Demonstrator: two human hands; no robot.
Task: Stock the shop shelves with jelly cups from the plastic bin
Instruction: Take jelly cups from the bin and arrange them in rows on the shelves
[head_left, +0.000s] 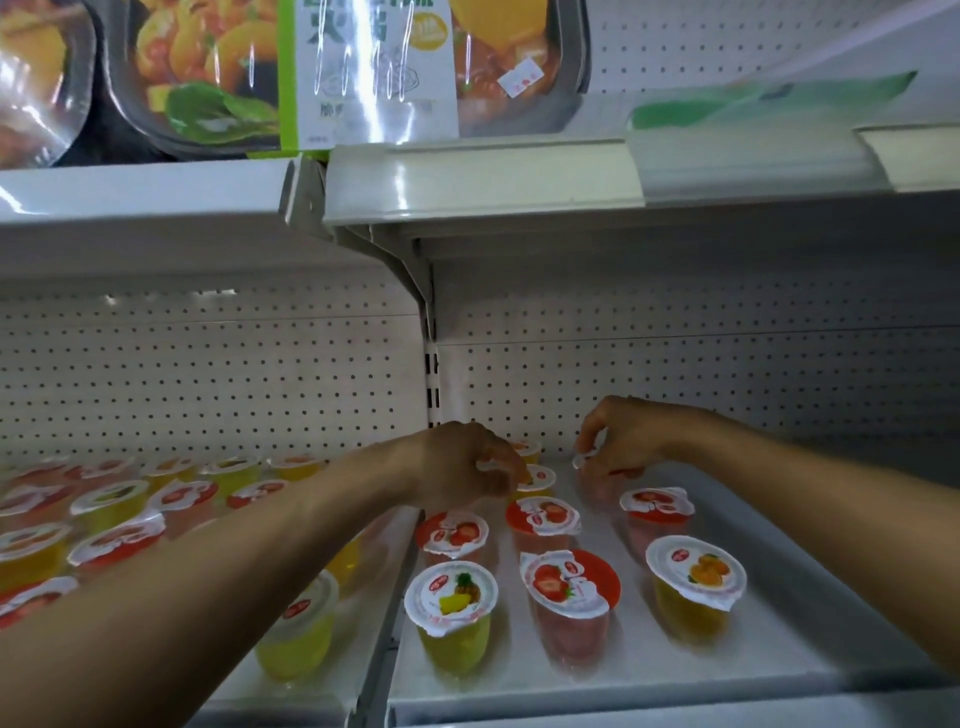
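The left hand (462, 462) reaches to the back of the white perforated-metal shelf (779, 623), its fingers curled down round the rim of a small white-lidded jelly cup (488, 466) whose body the hand hides; the right hand (623, 436), near it, pinches the lid edge of a clear pink jelly cup (597, 486) at the shelf's rear. In front stand upright rows: a yellow pineapple-lidded cup (451, 597), a red strawberry-lidded cup (569, 582) and a yellow orange-lidded cup (695, 571) nearest the edge; more jelly cups (109, 499) fill the left bay.
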